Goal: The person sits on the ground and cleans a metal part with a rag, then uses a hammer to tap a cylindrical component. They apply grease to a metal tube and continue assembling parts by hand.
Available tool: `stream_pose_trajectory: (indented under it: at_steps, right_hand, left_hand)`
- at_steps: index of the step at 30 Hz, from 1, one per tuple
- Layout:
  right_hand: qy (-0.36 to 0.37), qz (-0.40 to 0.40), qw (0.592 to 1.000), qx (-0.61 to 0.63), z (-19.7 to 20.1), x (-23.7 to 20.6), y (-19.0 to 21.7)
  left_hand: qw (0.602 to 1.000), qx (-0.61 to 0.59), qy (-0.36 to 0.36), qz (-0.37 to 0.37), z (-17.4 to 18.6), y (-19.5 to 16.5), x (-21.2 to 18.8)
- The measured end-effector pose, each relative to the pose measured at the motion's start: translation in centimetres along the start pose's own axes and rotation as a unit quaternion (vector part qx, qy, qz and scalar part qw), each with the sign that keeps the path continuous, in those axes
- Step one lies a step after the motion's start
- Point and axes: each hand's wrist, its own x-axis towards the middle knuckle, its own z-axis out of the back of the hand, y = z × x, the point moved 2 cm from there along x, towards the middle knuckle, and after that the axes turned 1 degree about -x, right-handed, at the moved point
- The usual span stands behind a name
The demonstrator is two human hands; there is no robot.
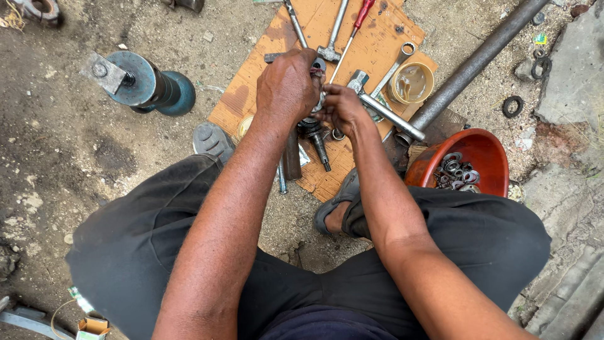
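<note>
head view shows the left hand clenched over the top of a greasy metal shaft assembly, while the right hand grips the same part from just beside it, fingers curled around its upper end. below both hands the shaft hangs over a cardboard sheet strewn with a hammer, a red-handled screwdriver and a wrench; right of the right hand sits an orange bowl of bearings.
</note>
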Motion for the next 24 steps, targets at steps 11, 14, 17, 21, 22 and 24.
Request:
stream_pose_trajectory:
  at_steps: [11,14,17,21,22,24]
  right_hand:
    - [0.045,0.115,0.986,-0.116,-0.6,-1.4,4.2]
    - [0.026,0.111,0.989,-0.099,-0.8,-2.1,4.3]
    - [0.018,0.105,0.991,-0.078,-1.0,-2.4,4.3]
    - [0.052,0.132,0.99,-0.026,-0.8,-2.6,5.0]
    - [0.062,0.141,0.988,0.001,-0.7,-2.7,5.3]
    - [0.096,0.163,0.982,0.013,-0.7,-2.9,5.9]
  left_hand:
    - [1.0,0.01,0.014,0.016,-0.3,0.2,0.2]
    - [0.999,-0.007,0.014,0.032,0.0,0.2,0.1]
    - [1.0,-0.014,0.0,0.021,0.1,0.4,0.1]
    - [0.992,-0.068,0.076,0.08,-0.5,1.3,0.6]
    - [0.986,-0.089,0.1,0.103,-0.8,1.6,0.8]
    - [0.981,-0.125,0.104,0.102,-1.2,2.2,1.1]
